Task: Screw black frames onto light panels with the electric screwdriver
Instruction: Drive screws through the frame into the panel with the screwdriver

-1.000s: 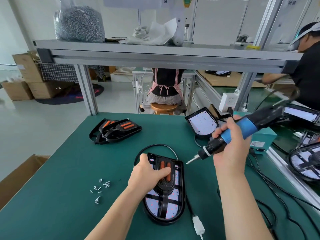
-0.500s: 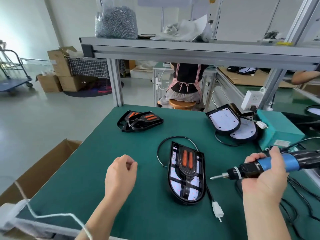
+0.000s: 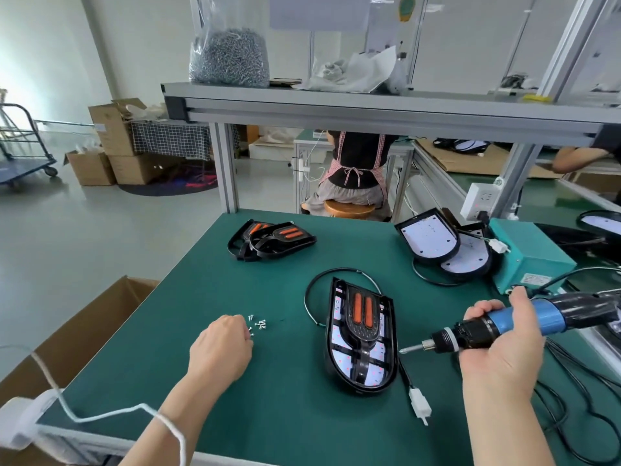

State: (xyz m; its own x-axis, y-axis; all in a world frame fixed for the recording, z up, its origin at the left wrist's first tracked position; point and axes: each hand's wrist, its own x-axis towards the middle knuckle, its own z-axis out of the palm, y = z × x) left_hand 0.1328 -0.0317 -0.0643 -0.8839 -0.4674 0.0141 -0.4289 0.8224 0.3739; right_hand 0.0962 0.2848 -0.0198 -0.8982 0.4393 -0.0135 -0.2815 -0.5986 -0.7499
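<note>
The light panel point(image 3: 339, 359), with its black frame point(image 3: 364, 331) laid on top, sits on the green bench point(image 3: 268, 415) between the two hands. Its long axis runs away from the person, rounded end nearest them. The right hand point(image 3: 500, 351) is wrapped round the barrel of the electric screwdriver point(image 3: 524, 322), which lies almost level, its bit point(image 3: 408, 349) pointing left and ending just beside the panel's right rim without touching it. That makes the right hand's tool the nearer of the two to the work. It would likely have to tip upright before it could drive into the frame. The left hand point(image 3: 220, 348) is off to the panel's left, knuckles up and fingers curled down at a small scatter of loose screws point(image 3: 258, 325), which lie between it and the panel. The fingertips are hidden, so I cannot tell whether a screw is already pinched. No screw shows on the bit, so fetching one looks like the step in hand.
</note>
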